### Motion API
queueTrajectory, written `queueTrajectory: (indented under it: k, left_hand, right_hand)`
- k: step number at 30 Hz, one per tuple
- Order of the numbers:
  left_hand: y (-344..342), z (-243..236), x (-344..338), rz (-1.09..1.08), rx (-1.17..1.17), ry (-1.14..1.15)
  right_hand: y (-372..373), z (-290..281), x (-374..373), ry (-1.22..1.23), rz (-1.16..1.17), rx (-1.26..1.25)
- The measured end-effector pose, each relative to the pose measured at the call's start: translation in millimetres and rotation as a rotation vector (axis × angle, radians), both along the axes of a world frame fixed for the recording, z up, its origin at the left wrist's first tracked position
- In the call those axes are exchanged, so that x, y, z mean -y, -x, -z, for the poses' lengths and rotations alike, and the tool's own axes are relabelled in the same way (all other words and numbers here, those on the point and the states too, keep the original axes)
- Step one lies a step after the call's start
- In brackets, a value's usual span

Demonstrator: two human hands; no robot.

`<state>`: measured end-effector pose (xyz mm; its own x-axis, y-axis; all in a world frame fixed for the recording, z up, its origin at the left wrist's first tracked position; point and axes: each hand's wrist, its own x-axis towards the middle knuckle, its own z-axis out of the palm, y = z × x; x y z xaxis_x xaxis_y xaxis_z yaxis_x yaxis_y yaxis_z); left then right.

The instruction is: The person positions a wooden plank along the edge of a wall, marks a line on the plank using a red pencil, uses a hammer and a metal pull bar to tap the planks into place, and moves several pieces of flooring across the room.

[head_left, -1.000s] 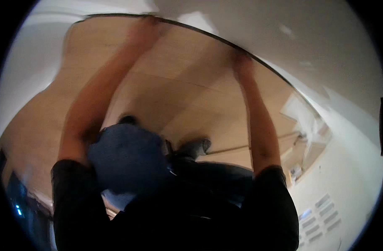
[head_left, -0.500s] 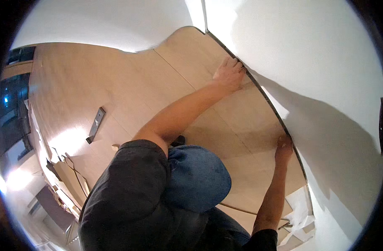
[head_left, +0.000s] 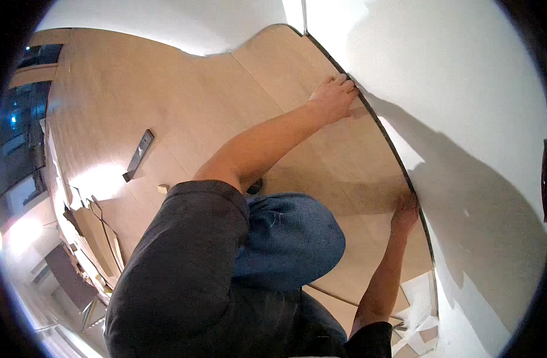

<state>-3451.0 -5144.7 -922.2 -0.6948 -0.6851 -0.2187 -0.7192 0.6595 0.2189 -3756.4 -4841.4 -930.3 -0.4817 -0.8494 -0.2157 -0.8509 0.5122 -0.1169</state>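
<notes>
My left hand (head_left: pixel 334 98) reaches to the far end of the long dark strip (head_left: pixel 388 136) that runs between the wood-look floor (head_left: pixel 339 140) and the white wall. Its fingers are bent, with the tips at that dark edge; anything under them is hidden. Nearer to me, my right hand (head_left: pixel 406 213) rests low against the same strip. Shade and the angle hide its fingertips. My bent knee in blue jeans (head_left: pixel 291 238) is between my two arms.
A dark metal pull bar (head_left: pixel 140 155) lies on the floor at left, with a small wooden block (head_left: pixel 163 188) nearby. Offcuts and boards (head_left: pixel 97 235) lean at lower left. White sheeting and scraps (head_left: pixel 420 301) lie at lower right. The white wall (head_left: pixel 458 89) rises at right.
The view has shifted slightly, so the floor and pull bar appear higher. Both hands stay at about the same places along the dark strip.
</notes>
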Motion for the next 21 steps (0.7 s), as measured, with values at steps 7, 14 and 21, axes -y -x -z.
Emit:
queueTrajectory:
  k: [7, 14, 21]
  left_hand:
    - [1.8, -17.5, 1.7, -0.006, 0.013, -0.003]
    - [7.6, -5.5, 4.5, 0.051, 0.077, 0.019]
    - [3.0, 1.6, 11.2, 0.094, 0.088, -0.032]
  right_hand:
    - [0.9, -0.8, 6.3, 0.077, -0.02, 0.038]
    - [7.8, -3.1, 8.1, 0.029, 0.03, 0.051]
    - [22.3, -2.0, 10.5, 0.039, -0.052, 0.186]
